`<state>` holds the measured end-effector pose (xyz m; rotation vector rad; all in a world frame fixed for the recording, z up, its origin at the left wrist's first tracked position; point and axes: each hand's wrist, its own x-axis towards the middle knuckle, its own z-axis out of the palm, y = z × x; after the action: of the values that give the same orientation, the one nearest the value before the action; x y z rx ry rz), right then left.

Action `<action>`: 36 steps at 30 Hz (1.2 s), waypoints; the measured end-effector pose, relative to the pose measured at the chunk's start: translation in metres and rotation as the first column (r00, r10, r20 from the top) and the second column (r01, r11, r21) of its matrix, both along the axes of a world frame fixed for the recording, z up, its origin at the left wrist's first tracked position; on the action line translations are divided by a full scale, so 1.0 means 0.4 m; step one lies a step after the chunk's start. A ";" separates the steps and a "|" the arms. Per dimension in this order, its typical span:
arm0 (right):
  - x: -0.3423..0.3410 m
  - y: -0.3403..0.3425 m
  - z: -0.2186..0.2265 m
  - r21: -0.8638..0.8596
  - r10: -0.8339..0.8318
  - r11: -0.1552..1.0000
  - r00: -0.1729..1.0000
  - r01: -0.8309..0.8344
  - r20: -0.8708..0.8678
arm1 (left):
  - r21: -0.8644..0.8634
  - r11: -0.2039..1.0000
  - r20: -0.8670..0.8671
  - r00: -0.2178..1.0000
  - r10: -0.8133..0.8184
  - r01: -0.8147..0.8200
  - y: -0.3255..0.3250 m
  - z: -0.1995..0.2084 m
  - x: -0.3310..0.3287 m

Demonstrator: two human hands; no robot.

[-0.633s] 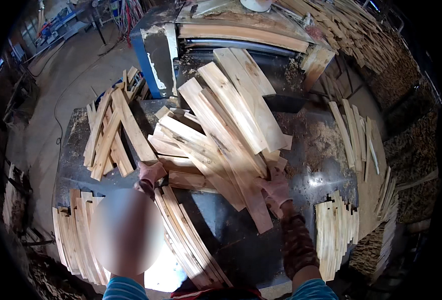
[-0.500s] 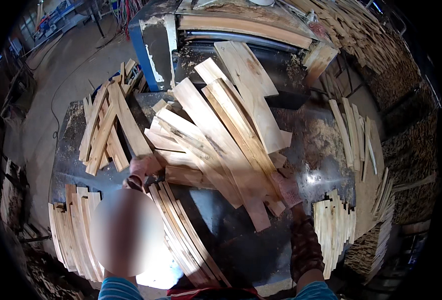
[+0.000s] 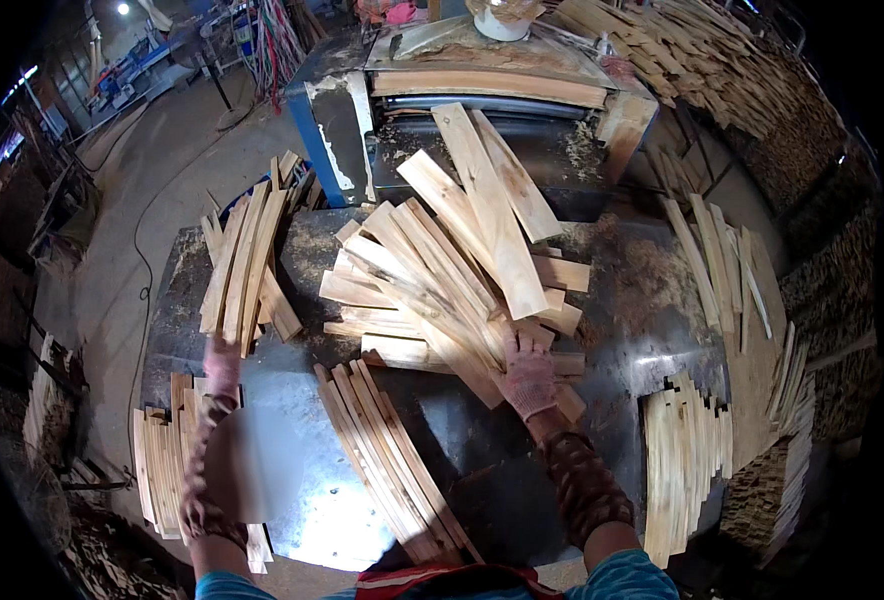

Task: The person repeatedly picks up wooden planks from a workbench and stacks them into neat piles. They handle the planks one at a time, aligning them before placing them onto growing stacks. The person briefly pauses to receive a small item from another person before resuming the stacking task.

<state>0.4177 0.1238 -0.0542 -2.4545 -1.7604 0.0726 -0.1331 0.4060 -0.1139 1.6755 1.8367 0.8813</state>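
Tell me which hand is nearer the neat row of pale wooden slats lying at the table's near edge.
Left. The left hand hovers beside the slat row, just left of its far end. The right hand rests on the loose plank heap, farther off.

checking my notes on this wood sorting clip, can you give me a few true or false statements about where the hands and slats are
1. The right hand rests on the loose pile of slats in the middle of the metal table. True.
2. The left hand holds a hammer. False: it reaches toward the left stack of slats, no tool in it.
3. Both hands are bare. False: both wear pinkish gloves.
4. A neat row of slats lies between the forearms. True.
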 end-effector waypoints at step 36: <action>-0.325 -0.540 -0.105 -0.320 -0.335 0.924 0.848 0.209 -0.412 | -0.332 0.701 0.929 0.349 0.125 0.631 -0.676 0.194 0.528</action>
<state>0.2876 -0.0921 -0.0963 -2.5483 -1.2498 0.8412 0.0781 0.1357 -0.0364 0.6596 0.7959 0.6365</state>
